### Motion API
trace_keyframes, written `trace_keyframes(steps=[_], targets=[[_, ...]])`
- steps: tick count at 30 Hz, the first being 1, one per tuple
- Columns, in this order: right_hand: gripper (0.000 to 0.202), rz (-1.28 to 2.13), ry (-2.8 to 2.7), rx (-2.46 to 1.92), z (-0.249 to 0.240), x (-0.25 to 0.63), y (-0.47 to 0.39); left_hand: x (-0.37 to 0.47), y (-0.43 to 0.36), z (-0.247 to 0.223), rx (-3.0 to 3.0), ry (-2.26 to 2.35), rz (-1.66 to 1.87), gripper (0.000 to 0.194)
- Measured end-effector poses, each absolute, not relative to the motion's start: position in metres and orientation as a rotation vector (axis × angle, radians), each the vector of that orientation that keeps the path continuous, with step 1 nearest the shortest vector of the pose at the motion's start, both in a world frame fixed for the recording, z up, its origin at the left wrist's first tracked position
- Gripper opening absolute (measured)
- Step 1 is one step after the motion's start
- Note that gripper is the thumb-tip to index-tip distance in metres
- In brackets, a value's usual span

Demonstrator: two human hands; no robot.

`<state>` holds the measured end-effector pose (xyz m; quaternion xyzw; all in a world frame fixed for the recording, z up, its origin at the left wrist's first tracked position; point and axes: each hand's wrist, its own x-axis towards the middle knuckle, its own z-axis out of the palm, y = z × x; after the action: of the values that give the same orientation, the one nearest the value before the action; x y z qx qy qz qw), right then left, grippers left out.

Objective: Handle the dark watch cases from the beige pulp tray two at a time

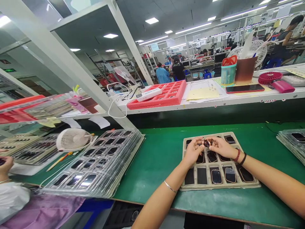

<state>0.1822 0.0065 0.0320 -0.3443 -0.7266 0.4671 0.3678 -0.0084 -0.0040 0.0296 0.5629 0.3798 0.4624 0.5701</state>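
Note:
Above the beige tray (190, 187), my left hand (194, 150) and my right hand (222, 147) meet with fingertips closed round a small dark, glossy watch case (206, 143) with a copper-gold rim. Fingers cover much of it, so its exact side is hard to make out. Below them, the tray's pockets hold several rounded rectangular watch cases (216, 176) with black faces and gold rims. Two front-left pockets show only dark lining (201, 176). My hands hide part of the back rows.
To the left stands a stack of clear plastic trays (105, 159) with dark screens, beside a white fan (73, 140). Another stack (292, 140) is at the right edge. A shelf (202, 105) bears a red foam tray (176, 93) and a phone (245, 89). A co-worker's hand (6, 167) is far left.

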Motion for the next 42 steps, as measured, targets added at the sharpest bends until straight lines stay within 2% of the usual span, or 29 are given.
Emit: trace_keyframes(steps=[8,14,17,23,29,34,42], targets=[[0.038,1.155,-1.891,-0.894,0.029,0.183,0.007,-0.007,-0.003,0.030,1.295,0.882,1.096,0.059],[0.048,1.344,-1.640,-0.905,0.024,0.184,0.014,-0.007,-0.001,0.027,1.263,0.937,1.143,0.045],[0.051,1.380,-1.612,-0.872,0.025,0.184,0.015,-0.006,-0.001,0.027,1.226,0.934,1.152,0.045],[0.041,1.352,-1.708,-0.880,0.029,0.183,0.011,-0.006,-0.002,0.027,1.238,0.896,1.148,0.045],[0.044,1.298,-1.763,-0.812,0.024,0.183,0.011,-0.005,-0.003,0.028,1.259,0.939,1.150,0.048],[0.036,1.184,-1.853,-0.849,0.024,0.179,0.011,-0.006,-0.001,0.033,1.332,1.046,1.102,0.035],[0.017,0.834,-2.031,-1.127,0.067,0.171,0.003,-0.022,-0.004,0.071,1.525,1.231,1.077,0.056]])
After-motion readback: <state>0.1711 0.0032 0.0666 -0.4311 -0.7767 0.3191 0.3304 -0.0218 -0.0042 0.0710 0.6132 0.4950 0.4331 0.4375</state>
